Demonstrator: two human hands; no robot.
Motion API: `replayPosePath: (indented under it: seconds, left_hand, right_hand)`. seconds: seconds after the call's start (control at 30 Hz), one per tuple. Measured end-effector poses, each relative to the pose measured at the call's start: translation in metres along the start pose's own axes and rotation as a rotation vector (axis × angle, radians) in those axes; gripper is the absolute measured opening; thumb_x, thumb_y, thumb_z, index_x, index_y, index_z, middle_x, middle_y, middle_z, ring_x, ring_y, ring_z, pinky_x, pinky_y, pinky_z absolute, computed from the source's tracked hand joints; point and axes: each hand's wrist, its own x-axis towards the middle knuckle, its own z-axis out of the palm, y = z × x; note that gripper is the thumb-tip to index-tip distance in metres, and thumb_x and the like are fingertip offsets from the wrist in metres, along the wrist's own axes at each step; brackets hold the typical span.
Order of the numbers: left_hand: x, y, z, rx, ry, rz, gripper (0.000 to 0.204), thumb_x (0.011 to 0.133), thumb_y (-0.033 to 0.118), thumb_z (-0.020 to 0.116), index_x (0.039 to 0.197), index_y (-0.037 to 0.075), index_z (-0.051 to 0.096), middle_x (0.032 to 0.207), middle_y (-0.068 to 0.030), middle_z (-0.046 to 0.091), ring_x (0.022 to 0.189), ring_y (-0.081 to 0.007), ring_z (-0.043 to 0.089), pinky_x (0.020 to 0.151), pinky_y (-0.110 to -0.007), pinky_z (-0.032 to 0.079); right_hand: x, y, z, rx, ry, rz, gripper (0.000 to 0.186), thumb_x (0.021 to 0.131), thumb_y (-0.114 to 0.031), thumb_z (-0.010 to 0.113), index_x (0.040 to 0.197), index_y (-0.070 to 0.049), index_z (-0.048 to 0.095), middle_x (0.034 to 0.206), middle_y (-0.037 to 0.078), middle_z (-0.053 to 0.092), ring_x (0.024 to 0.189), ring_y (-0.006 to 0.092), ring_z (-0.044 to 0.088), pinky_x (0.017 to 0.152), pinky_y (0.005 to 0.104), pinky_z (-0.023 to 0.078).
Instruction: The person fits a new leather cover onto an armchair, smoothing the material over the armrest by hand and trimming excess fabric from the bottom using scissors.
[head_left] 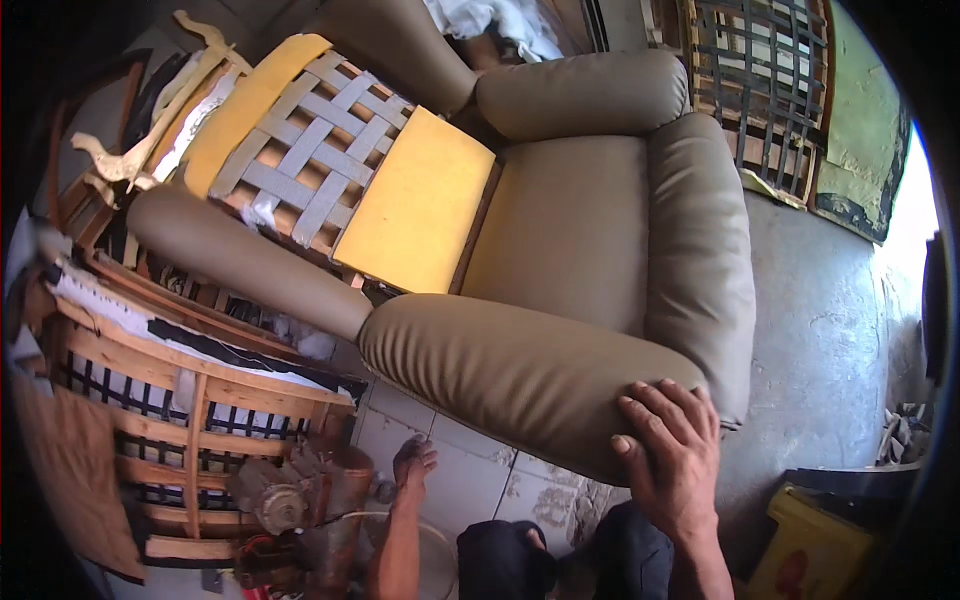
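Note:
A grey-brown upholstered armchair [560, 230] with padded arms fills the middle of the head view. My right hand [672, 440] lies flat on the near padded armrest [520, 370], close to its right end, fingers spread and holding nothing. Below the armrest, my left hand [413, 463] hangs over the tiled floor, apart from the chair. Its fingers are loosely bent and nothing shows in them. To the left of the seat sits a yellow foam panel [420, 190], beside woven grey webbing straps [310, 150] on a frame.
Slatted wooden frames with black webbing [190, 435] stand at lower left, next to a rusty compressor-like machine [340, 500]. Another webbed frame [765, 80] leans at upper right. A yellow container [815, 545] is at lower right. Carved pale wood pieces [120, 160] lie at upper left.

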Motion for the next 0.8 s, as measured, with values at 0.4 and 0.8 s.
replayPosePath:
  seconds: [0.4, 0.8]
  left_hand:
    - [-0.127, 0.199, 0.232, 1.173, 0.46, 0.538, 0.063, 0.098, 0.044, 0.045, 0.155, 0.02, 0.036, 0.166, -0.0162, 0.013, 0.151, -0.0474, 0.007, 0.109, -0.075, 0.02]
    - [-0.154, 0.205, 0.252, 1.258, 0.431, 0.467, 0.059, 0.096, 0.035, 0.047, 0.152, 0.018, 0.042, 0.166, -0.0153, 0.015, 0.15, -0.0489, 0.004, 0.114, -0.068, 0.014]
  right_hand:
    - [0.07, -0.001, 0.019, -0.102, -0.203, 0.498, 0.048, 0.098, -0.042, 0.053, 0.138, -0.016, 0.058, 0.147, 0.009, 0.052, 0.14, 0.0314, 0.042, 0.114, 0.0563, 0.03]
    - [0.058, 0.012, 0.023, -0.203, -0.169, 0.379, 0.045, 0.094, -0.03, 0.052, 0.134, -0.013, 0.06, 0.141, 0.01, 0.056, 0.134, 0.0322, 0.047, 0.113, 0.0471, 0.032]
